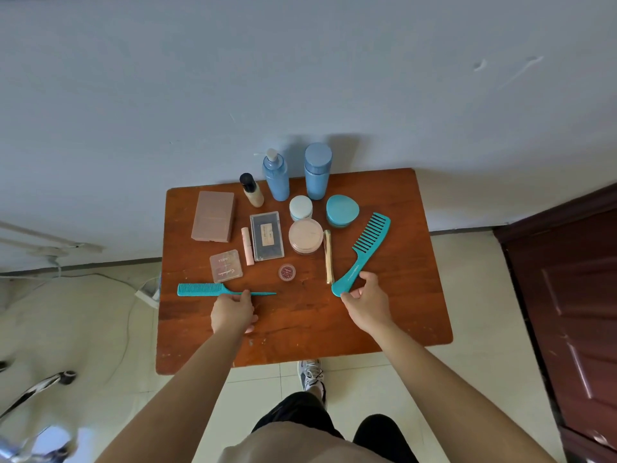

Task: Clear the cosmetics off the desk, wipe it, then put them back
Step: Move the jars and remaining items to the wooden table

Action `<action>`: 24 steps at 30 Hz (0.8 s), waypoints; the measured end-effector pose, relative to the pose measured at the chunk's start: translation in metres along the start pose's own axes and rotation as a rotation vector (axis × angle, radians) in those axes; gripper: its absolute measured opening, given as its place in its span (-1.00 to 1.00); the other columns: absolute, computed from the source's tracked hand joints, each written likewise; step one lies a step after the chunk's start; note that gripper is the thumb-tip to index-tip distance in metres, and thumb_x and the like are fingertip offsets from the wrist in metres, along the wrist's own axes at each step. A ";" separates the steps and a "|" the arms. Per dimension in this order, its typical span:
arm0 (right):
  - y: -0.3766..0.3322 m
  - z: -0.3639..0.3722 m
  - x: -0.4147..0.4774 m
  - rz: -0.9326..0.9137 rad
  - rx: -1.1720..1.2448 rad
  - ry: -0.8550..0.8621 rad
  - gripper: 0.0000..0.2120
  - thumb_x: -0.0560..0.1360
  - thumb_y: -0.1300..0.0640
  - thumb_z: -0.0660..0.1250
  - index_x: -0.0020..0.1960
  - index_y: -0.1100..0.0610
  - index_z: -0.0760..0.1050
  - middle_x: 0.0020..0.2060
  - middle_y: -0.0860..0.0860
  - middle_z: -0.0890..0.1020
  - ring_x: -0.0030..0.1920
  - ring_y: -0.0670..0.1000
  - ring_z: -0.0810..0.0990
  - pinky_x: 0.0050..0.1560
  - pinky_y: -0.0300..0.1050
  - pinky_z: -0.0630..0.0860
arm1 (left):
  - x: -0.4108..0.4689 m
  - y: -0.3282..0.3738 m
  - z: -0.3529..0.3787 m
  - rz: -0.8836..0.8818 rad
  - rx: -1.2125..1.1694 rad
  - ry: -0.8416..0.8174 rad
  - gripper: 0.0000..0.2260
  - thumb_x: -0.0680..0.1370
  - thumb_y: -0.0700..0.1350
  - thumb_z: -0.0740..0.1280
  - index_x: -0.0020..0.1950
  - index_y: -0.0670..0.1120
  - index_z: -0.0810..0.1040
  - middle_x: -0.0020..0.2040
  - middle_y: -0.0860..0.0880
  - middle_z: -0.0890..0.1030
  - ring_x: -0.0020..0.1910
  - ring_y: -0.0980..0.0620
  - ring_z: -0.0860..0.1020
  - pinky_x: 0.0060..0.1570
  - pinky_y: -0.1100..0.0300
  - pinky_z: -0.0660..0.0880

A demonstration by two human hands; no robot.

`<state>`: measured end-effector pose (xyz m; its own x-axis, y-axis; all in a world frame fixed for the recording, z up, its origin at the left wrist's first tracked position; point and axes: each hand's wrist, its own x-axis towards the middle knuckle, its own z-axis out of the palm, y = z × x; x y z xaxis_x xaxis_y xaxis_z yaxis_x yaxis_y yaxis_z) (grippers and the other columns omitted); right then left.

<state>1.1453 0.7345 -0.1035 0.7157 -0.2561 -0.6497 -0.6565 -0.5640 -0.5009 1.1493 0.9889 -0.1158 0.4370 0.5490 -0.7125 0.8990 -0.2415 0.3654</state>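
A small brown desk point(300, 329) stands against the wall with cosmetics on its far half. My left hand point(233, 312) pinches the thin teal tail comb point(207, 289) at its middle, low on the desk's left. My right hand point(365, 300) grips the handle of the wide-tooth teal comb point(367, 248), which lies slanted toward the far right. Behind them are two blue bottles point(315, 172), a foundation bottle point(252, 192), a brown box point(213, 215), a dark palette point(267, 235), a round powder jar point(305, 235), a white-lidded jar point(300, 207), a teal jar point(342, 210) and a gold tube point(328, 255).
A pink tube point(247, 245), a clear pink compact point(225, 265) and a small red pot point(287, 272) lie mid-desk. A dark wooden door point(567, 295) is at the right. Cables and a power strip point(148, 292) lie on the floor at the left. My shoe point(310, 372) is under the desk's near edge.
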 end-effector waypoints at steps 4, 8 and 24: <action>-0.005 -0.019 -0.007 -0.014 -0.052 0.050 -0.37 0.55 -0.07 0.36 0.50 0.03 0.16 0.19 -0.01 0.59 0.16 0.02 0.59 0.04 -0.13 0.56 | -0.024 0.014 -0.003 0.234 0.227 0.114 -0.82 0.63 0.07 0.21 0.06 -0.03 0.39 -0.09 -0.02 0.57 -0.23 0.02 0.60 -0.34 0.15 0.59; -0.016 -0.073 -0.020 -0.078 0.008 0.224 -0.45 0.59 -0.14 0.25 0.50 -0.01 0.20 0.39 0.02 0.43 0.31 0.05 0.50 0.24 0.00 0.51 | -0.065 0.059 0.000 0.667 0.409 0.190 -0.74 0.61 0.10 0.21 0.25 0.03 0.41 0.27 -0.05 0.51 0.22 -0.10 0.51 0.16 -0.12 0.54; 0.201 -0.304 -0.252 -0.047 -0.317 1.273 -0.50 0.64 -0.12 0.10 0.50 0.08 0.29 0.51 0.19 0.23 0.52 0.22 0.14 0.48 0.18 0.17 | -0.421 0.168 0.147 2.132 0.405 -0.005 -0.54 0.64 0.09 0.12 0.47 -0.10 0.36 0.51 -0.21 0.29 0.47 -0.23 0.29 0.43 -0.25 0.17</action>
<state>0.9054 0.4470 0.1337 0.5729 -0.6895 0.4431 -0.6656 -0.7069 -0.2394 1.1208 0.6001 0.1576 0.5139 -0.7067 0.4864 -0.8578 -0.4297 0.2820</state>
